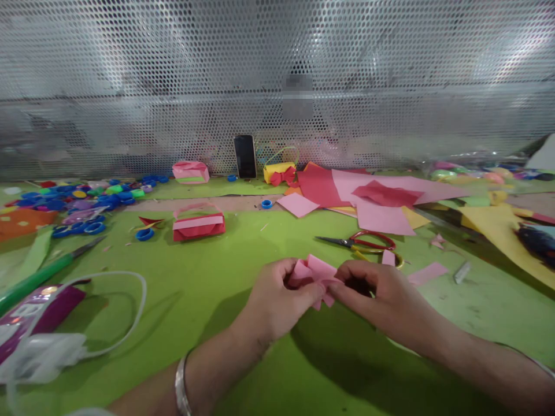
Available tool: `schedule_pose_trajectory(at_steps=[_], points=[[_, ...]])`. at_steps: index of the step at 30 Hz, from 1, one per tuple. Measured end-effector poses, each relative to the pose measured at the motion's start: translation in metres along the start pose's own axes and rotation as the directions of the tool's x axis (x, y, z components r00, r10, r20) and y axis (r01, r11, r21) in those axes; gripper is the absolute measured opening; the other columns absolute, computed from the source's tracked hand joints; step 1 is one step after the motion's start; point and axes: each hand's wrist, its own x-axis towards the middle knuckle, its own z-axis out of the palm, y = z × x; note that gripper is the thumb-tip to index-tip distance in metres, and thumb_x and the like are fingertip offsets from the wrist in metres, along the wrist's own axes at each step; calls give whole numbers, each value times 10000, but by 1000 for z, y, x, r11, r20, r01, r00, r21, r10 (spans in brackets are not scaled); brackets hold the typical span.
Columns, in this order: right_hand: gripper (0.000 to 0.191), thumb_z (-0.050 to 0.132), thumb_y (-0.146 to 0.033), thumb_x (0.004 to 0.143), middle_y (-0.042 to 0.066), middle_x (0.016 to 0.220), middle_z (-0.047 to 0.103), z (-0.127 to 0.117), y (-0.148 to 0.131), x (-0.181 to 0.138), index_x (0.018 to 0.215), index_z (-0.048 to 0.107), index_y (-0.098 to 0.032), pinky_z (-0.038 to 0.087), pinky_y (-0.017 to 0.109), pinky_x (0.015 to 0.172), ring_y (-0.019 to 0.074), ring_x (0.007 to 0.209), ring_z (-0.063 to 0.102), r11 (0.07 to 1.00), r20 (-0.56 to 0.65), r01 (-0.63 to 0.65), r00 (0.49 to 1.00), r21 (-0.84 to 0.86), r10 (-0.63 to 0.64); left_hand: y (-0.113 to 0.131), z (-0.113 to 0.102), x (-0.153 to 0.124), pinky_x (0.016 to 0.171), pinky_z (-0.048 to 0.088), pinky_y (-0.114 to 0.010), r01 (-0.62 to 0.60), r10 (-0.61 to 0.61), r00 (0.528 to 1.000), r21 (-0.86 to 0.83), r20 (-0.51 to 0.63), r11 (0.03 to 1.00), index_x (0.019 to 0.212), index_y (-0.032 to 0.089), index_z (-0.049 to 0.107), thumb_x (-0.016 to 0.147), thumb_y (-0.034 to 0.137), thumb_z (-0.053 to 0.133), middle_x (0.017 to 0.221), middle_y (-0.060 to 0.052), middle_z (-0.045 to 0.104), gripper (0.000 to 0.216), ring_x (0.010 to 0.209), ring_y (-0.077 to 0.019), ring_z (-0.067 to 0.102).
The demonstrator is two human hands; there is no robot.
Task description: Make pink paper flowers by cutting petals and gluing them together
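A pink folded paper bow is held above the green table between both hands. My left hand pinches its left side, with the thumb pressed near the middle. On the other side, my right hand grips the bow's right edge between thumb and fingers. Just beyond the right hand lie scissors with red and yellow handles, blades pointing left. A small pink paper piece rests on one handle loop, and a pink strip lies to the right.
A red paper purse, a pink one and a yellow one stand farther back. A phone leans on the perforated metal wall. Coloured paper sheets lie right; a green-handled knife and white cable lie left.
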Motion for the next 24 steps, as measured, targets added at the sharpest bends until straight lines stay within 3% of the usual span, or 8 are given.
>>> schedule_pose_trajectory(at_steps=[11,17,24], points=[[315,503,-412,836,-20,560,528,2,-1,-2,631,615,-200,300,246,468,119,519,413,1000,-5,22,1000,7,-22,-9,-4,3,622,494,-271,-31,31,999,28,21,999,772,112,672,716,61,623,652,-49,709,90,586,-133,624],[313,498,-412,844,-30,566,497,-1,0,-1,632,586,-199,311,243,488,119,540,414,1000,-2,6,1000,-21,-6,-5,-3,1,663,508,-285,28,-25,998,55,-55,998,787,113,684,739,97,647,682,-56,715,63,607,-140,636],[315,494,-418,862,-24,582,514,-3,1,-1,643,573,-206,322,252,499,128,557,437,999,-3,27,1000,-31,-27,-4,-3,3,713,508,-294,7,-2,997,64,-82,998,796,119,683,779,165,645,770,-57,713,62,693,-152,647]])
